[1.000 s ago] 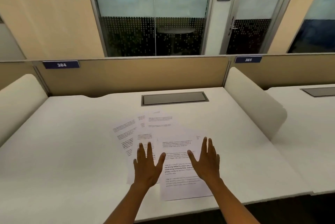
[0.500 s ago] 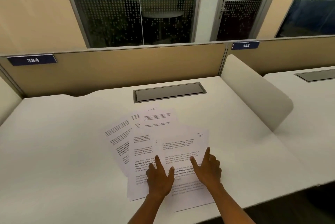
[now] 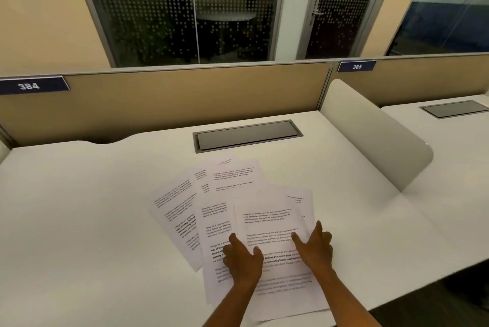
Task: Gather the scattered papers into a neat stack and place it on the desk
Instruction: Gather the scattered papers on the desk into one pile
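Left hand (image 3: 242, 260) flat on the fanned papers (image 3: 232, 210), fingers loosely spread, gripping nothing. Right hand (image 3: 315, 247) just beside it, also palm-down on the top sheet (image 3: 272, 223), index finger and thumb splayed, nothing pinched. Sheets overlapping under and ahead of both hands, fanning off past the left hand, lying on the white bench (image 3: 92, 220). Beyond the fingertips, a grey cable hatch (image 3: 247, 134) set in the bench. Out past the right hand, a rounded white divider (image 3: 370, 136).
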### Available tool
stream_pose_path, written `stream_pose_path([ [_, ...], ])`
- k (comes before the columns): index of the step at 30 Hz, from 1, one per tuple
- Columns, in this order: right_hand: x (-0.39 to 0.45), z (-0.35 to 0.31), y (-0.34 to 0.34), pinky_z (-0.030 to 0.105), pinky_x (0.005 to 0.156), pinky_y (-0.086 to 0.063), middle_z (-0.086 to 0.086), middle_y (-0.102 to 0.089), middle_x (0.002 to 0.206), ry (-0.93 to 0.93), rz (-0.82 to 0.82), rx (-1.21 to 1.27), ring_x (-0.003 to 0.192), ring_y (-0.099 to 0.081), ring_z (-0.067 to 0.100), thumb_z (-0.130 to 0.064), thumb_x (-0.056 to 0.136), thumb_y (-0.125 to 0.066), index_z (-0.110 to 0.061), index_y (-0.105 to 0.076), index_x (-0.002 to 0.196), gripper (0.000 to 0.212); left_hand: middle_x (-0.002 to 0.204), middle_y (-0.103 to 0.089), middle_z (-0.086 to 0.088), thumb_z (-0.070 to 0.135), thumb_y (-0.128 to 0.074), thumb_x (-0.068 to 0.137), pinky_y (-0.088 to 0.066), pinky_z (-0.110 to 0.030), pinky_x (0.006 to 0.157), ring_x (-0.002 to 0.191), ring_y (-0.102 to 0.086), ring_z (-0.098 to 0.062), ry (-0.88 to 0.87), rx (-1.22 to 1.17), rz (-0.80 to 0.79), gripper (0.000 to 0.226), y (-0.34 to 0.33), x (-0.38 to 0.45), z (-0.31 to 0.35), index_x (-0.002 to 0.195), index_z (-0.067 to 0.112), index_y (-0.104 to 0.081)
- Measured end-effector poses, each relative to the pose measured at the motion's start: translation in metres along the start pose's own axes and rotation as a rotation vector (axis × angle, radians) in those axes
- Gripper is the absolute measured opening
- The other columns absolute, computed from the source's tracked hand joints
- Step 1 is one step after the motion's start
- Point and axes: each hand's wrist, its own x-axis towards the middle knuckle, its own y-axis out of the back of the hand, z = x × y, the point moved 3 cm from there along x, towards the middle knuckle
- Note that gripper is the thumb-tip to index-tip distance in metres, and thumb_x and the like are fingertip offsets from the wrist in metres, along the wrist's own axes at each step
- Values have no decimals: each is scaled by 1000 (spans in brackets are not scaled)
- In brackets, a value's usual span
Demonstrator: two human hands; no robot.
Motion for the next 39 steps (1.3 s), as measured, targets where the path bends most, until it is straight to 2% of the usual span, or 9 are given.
stream_pose_path([
  [6,-8,0,-1,42,101,-43,17,-50,137,-41,9,164,124,-50,35,-40,82,-70,-12,-30,143,79,126,-49,-18,13,-69,84,-56,-41,90,103,-54,-26,70,-207,-66,57,11,14,-4,130,8,-36],
  [9,-14,-3,-3,35,93,-47,13,-59,130,-29,-13,183,116,-58,30,-38,82,-71,-11,-45,133,64,124,-57,-18,13,-70,82,-57,-44,90,109,-60,-32,72,-231,-108,53,13,19,-3,126,4,-41],
  [13,-19,-8,-3,28,80,-50,10,-65,119,-7,-32,215,97,-61,22,-33,78,-76,-9,-57,120,51,128,-55,-16,16,-70,83,-57,-44,92,113,-59,-32,68,-180,-161,58,15,22,-3,132,5,-41],
  [18,-13,-16,3,29,82,-54,10,-68,117,87,-72,161,102,-67,27,-25,80,-76,-8,-62,116,42,124,-59,-15,13,-68,82,-57,-45,93,110,-61,-30,45,-159,-186,54,17,30,-7,131,6,-46],
  [21,-8,-19,5,32,86,-55,9,-67,119,131,-108,185,103,-67,27,-24,84,-72,-8,-60,120,41,125,-59,-14,20,-67,84,-53,-44,98,114,-59,-30,21,-82,-126,51,24,34,-10,130,8,-50],
  [24,-5,-26,1,38,87,-58,9,-69,116,154,-142,239,95,-68,25,-23,88,-67,-9,-60,120,35,129,-53,-14,31,-64,86,-49,-40,98,121,-51,-31,4,100,29,49,41,38,-11,131,14,-52],
  [28,-7,-43,-11,36,87,-57,11,-68,117,166,-149,252,97,-66,25,-21,91,-62,-8,-58,122,34,130,-51,-12,35,-62,87,-49,-42,98,121,-49,-30,52,165,168,46,61,46,-13,129,18,-53],
  [33,-20,-66,-35,34,95,-50,12,-64,125,194,-94,249,115,-61,29,-16,92,-60,-5,-57,127,37,128,-51,-17,28,-62,87,-50,-45,95,118,-50,-34,104,70,241,43,68,52,-17,126,13,-51],
  [39,-27,-82,-50,29,84,-52,11,-66,121,226,-75,152,107,-65,27,-21,92,-58,-6,-59,124,36,129,-49,-21,24,-63,88,-48,-49,95,118,-50,-41,146,-49,266,48,69,55,-15,129,9,-43],
])
